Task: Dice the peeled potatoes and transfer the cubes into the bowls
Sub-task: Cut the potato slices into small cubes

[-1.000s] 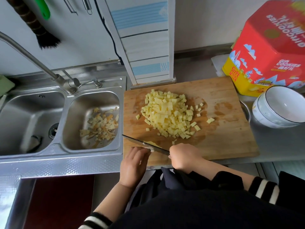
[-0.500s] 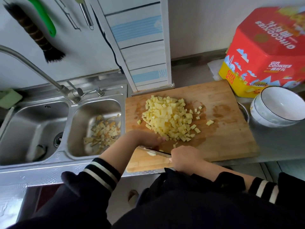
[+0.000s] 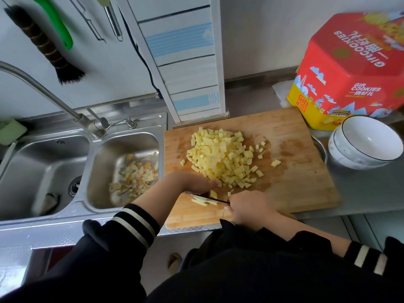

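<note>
Our right hand (image 3: 247, 206) grips the knife (image 3: 209, 199), blade running leftward; left hand (image 3: 196, 182) lies flat beside the cube pile (image 3: 220, 158), bowls (image 3: 365, 143) well off right.

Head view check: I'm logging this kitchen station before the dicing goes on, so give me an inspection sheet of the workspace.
Surface: wooden cutting board on a steel counter, damp stains.
Job's things: heap of potato cubes mid-board; knife over cut strips; empty stacked bowls right of the board.
Clutter: peelings in the small sink basin; cookie tin behind the bowls.
Hands: left hand by the heap's near edge; right hand grips the knife.
Cables: black cord on the wall.
Surroundings: faucet, hanging brush.
</note>
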The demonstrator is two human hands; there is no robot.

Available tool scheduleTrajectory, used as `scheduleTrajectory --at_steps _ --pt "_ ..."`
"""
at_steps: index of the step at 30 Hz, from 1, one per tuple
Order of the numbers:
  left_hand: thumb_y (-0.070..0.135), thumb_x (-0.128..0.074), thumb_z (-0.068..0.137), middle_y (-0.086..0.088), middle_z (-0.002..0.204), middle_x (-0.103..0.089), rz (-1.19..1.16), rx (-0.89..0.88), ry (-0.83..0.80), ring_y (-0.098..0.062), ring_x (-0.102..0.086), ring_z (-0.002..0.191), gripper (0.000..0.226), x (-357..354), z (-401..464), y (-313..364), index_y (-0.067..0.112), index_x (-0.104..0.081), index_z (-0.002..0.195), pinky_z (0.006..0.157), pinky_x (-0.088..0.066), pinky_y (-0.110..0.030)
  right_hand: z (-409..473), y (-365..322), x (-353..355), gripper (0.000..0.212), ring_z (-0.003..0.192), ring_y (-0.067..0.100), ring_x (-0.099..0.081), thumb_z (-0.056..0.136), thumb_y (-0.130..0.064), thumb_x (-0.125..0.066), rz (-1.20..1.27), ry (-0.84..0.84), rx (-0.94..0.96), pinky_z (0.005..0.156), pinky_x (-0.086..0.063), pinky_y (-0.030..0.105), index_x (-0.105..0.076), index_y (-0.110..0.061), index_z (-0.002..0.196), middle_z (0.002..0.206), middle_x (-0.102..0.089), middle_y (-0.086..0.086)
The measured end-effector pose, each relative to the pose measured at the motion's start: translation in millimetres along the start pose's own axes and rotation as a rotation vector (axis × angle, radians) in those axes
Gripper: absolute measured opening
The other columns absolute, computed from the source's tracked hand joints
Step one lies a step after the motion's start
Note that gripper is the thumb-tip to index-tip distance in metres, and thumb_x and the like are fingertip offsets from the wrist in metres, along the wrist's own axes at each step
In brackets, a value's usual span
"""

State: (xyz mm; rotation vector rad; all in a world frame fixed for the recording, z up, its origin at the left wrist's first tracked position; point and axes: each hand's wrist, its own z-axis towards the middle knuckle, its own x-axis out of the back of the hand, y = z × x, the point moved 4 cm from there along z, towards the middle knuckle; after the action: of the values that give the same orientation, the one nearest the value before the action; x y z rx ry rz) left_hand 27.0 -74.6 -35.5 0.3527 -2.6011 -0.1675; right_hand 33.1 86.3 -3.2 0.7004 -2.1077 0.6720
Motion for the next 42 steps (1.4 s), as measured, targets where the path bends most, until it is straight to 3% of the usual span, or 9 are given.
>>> scheduleTrajectory --at_steps 4,6,11,13,20,24,32,38,42 --pt "0.063 -0.008 0.098 -0.013 0.147 -0.045 -0.087 0.041 -0.02 -0.03 -0.039 0.137 0.08 5.8 -8.0 2.1 0.011 -0.055 0.136 0.116 -0.027 -0.048 -1.5 2.9 1.9 0.033 0.073 0.018 -0.053 0.103 -0.039 -0.037 0.018 0.018 -0.005 0.061 -0.04 0.03 -0.06 -0.014 0.102 0.076 -0.052 -0.004" --pt "0.058 -0.014 0.101 -0.009 0.125 -0.061 -0.114 -0.018 0.14 -0.027 -0.054 0.12 0.073 18.5 -22.1 8.8 0.01 -0.067 0.118 0.107 -0.038 -0.043 -2.5 4.7 3.1 0.034 0.074 0.019 -0.054 0.103 -0.04 -0.036 0.04 0.019 -0.021 0.062 -0.043 0.032 -0.059 -0.015 0.101 0.073 -0.047 -0.005" --pt "0.027 -0.046 0.101 -0.005 0.086 -0.06 0.001 -0.512 1.529 -0.018 -0.053 0.077 0.026 34.7 -100.9 2.9 0.008 -0.059 0.088 0.065 -0.041 -0.026 -4.9 9.5 4.4 0.036 0.081 0.021 -0.062 0.102 -0.042 -0.036 0.112 -0.008 -0.079 0.068 -0.048 0.034 -0.061 -0.015 0.099 0.083 -0.06 0.0" --pt "0.017 -0.047 0.099 -0.011 0.087 -0.059 0.076 -0.604 1.757 -0.023 -0.052 0.076 0.014 2.5 -110.0 -8.2 0.008 -0.054 0.091 0.066 -0.038 -0.028 -3.8 11.8 3.8 0.037 0.079 0.019 -0.061 0.102 -0.044 -0.036 0.142 -0.013 -0.115 0.067 -0.049 0.033 -0.061 -0.017 0.097 0.083 -0.061 -0.001" --pt "0.029 -0.046 0.101 -0.009 0.122 -0.061 0.177 -0.372 1.37 -0.03 -0.056 0.107 0.034 -103.3 -29.5 -29.3 0.013 -0.054 0.131 0.085 -0.045 -0.039 -0.6 13.9 10.2 0.036 0.078 0.019 -0.061 0.101 -0.047 -0.037 0.161 0.051 -0.185 0.063 -0.046 0.032 -0.059 -0.018 0.098 0.083 -0.061 -0.002" --pt "0.032 -0.046 0.099 -0.008 0.123 -0.061 0.171 -0.261 1.261 -0.03 -0.056 0.11 0.041 -104.3 -17.4 -27.7 0.011 -0.059 0.131 0.092 -0.042 -0.039 -0.2 12.7 13.3 0.038 0.076 0.019 -0.06 0.101 -0.048 -0.038 0.148 0.06 -0.196 0.06 -0.044 0.031 -0.06 -0.018 0.102 0.082 -0.061 -0.002" --pt "0.048 -0.047 0.094 -0.004 0.121 -0.061 0.216 -0.294 1.195 -0.025 -0.052 0.113 0.047 -88.1 -16.4 -39.5 0.016 -0.055 0.127 0.089 -0.045 -0.037 -4.0 25.3 16.1 0.034 0.065 0.015 -0.055 0.099 -0.05 -0.041 0.18 0.097 -0.252 0.051 -0.037 0.028 -0.052 -0.021 0.084 0.072 -0.055 -0.005" --pt "0.047 -0.071 0.081 -0.004 0.136 -0.05 0.357 -0.355 0.92 -0.024 -0.05 0.121 0.071 -68.5 -7.5 -41.8 0.02 -0.041 0.14 0.092 -0.054 -0.04 -10.2 43.7 18.6 0.032 0.057 0.012 -0.054 0.098 -0.048 -0.045 0.277 0.184 -0.302 0.047 -0.035 0.026 -0.055 -0.022 0.083 0.067 -0.056 -0.005" --pt "0.039 -0.05 0.098 0.002 0.152 -0.034 0.394 -0.343 0.706 -0.022 -0.035 0.138 0.059 -61.2 2.7 -35.3 0.027 -0.028 0.152 0.106 -0.042 -0.041 -13.2 48.7 16.6 0.031 0.057 0.013 -0.054 0.097 -0.048 -0.046 0.328 0.223 -0.318 0.048 -0.037 0.026 -0.053 -0.022 0.083 0.066 -0.056 -0.004"
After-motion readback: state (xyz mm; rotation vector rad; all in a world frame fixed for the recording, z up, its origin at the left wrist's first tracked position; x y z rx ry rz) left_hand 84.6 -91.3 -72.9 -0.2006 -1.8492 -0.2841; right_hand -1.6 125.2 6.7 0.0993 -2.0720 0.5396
